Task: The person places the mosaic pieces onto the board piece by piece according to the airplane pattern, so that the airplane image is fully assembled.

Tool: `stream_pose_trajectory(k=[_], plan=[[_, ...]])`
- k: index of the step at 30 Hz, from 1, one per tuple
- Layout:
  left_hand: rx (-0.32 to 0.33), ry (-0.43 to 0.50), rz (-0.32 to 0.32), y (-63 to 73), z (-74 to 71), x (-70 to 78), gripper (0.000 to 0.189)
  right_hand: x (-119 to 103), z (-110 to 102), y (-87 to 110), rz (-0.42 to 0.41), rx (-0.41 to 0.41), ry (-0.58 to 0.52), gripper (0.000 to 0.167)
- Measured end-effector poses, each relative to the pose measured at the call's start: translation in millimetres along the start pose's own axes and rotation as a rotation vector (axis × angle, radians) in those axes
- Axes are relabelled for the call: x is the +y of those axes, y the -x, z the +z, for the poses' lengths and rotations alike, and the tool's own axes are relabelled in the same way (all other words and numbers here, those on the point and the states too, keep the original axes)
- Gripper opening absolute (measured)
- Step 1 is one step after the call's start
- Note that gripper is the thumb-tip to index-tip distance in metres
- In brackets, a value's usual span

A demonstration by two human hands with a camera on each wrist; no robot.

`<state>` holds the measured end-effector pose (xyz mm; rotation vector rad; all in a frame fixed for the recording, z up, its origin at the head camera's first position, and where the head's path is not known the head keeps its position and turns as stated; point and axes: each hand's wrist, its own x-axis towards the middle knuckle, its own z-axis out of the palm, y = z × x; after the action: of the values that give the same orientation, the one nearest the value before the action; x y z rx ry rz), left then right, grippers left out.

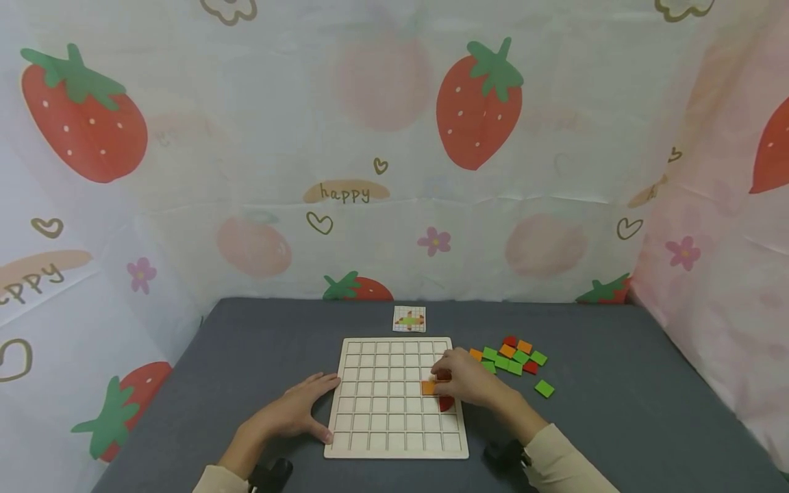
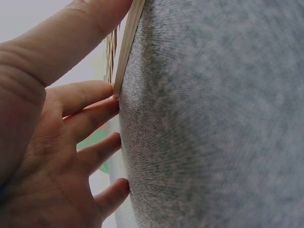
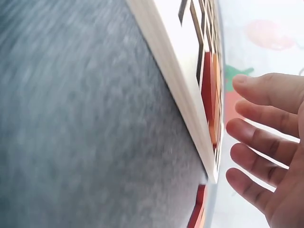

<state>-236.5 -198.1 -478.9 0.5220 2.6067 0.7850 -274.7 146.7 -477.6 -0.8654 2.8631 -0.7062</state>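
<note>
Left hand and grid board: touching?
Touching. The left wrist view shows the left hand with its index fingertip against the edge of the grid board.

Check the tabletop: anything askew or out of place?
Only one minor oddity: a green tile lies alone, right of the grid board, while the other loose tiles sit clustered. I see no damage.

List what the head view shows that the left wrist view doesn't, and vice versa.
Head only: the right hand, the orange square tile on the board, loose green, orange and red tiles beside it, and the small square picture card.

Left wrist only: the palm side of the left hand.

Both: that hand touching the pale wooden grid board's left edge, plus the grey tabletop.
</note>
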Motion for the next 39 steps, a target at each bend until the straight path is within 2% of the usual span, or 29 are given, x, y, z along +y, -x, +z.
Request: stream_pose_trajectory(k=[7, 13, 20, 28, 39], plan=[[-0.001, -0.009, 0.009, -0.4, 0.1, -0.9, 0.103, 7, -7, 9.1, 0.056, 0.028, -0.048, 0.021], [-0.004, -0.011, 0.004, -0.8, 0.6, -2.0, 0.104, 15, -14, 13.1, 0.061, 0.042, -0.055, 0.019], [-0.001, -0.017, 0.009, -1.2, 0.8, -1.0, 0.104, 24, -26, 20.0, 0.091, 0.091, 0.002, 0.022], [-0.001, 0.001, 0.014, 0.7, -0.6, -0.8, 0.104, 37, -37, 28.1, 0.149, 0.105, -0.032, 0.024], [-0.005, 0.015, 0.009, -0.5, 0.7, -1.8, 0.103, 62, -47, 31.9, 0.151, 0.134, 0.025, 0.023]])
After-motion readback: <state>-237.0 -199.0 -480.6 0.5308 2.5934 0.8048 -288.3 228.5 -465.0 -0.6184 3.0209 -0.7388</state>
